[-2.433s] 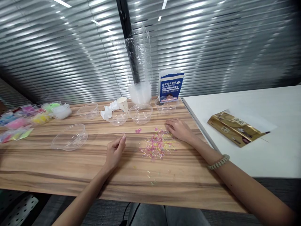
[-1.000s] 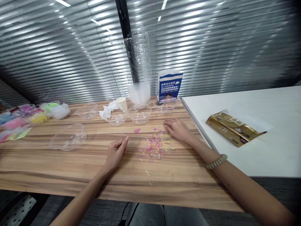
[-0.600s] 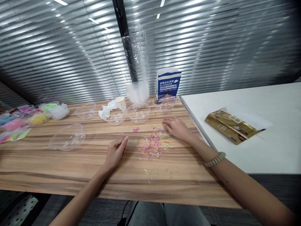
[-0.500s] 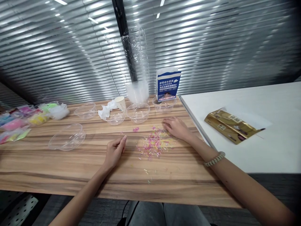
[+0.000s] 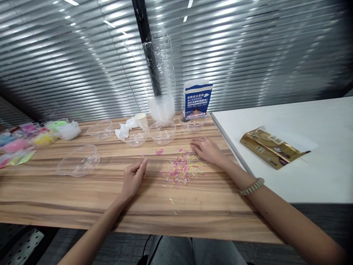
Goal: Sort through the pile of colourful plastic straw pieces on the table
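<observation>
A loose heap of small pink, yellow and white tube-like bits point(image 5: 182, 168) lies on the wooden table. Left of the heap, apart from it, my left hand point(image 5: 133, 178) rests on its side with fingers curled in and thumb on top; nothing shows in it. My right hand point(image 5: 206, 149) lies palm down at the heap's upper right edge, fingers loosely stretched and touching the table. What is under its palm is hidden. A little clump of pink bits point(image 5: 159, 151) sits above the heap, and a few stray bits point(image 5: 171, 201) lie below it.
Clear plastic bowls point(image 5: 162, 133) stand along the back, with a stack of them point(image 5: 161, 108), a paper cup point(image 5: 141, 120), crumpled tissue point(image 5: 122, 131) and a blue bag point(image 5: 197, 98). A clear bowl point(image 5: 79, 162) and colourful packets point(image 5: 44, 138) are left. A gold wrapper point(image 5: 271, 148) lies on the white table.
My left hand has shifted very slightly to the left. My right hand and the heap look the same.
</observation>
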A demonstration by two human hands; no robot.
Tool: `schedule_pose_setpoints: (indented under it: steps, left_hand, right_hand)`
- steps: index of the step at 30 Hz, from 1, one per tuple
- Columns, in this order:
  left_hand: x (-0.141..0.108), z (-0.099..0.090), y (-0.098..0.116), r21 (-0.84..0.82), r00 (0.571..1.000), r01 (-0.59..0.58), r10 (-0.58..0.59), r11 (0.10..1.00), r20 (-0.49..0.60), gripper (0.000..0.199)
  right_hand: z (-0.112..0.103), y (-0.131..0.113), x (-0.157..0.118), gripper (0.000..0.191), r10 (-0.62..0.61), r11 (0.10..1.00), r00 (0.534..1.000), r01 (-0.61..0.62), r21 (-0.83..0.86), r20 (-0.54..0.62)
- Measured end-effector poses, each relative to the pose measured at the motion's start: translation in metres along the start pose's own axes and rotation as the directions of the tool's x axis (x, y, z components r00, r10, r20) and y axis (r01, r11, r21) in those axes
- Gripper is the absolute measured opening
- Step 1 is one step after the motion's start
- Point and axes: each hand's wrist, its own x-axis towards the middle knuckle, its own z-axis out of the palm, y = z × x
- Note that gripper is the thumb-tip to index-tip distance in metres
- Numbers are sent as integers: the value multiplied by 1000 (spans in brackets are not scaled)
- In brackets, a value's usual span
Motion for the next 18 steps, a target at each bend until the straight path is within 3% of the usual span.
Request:
schedule_pose_setpoints:
  steps: [18]
  left_hand:
    - [1, 1, -4, 20, 1000, -16, 16, 1000, 11, 49]
  right_hand:
    - [1, 1, 0, 24, 5, 1000, 1000, -5, 17, -1]
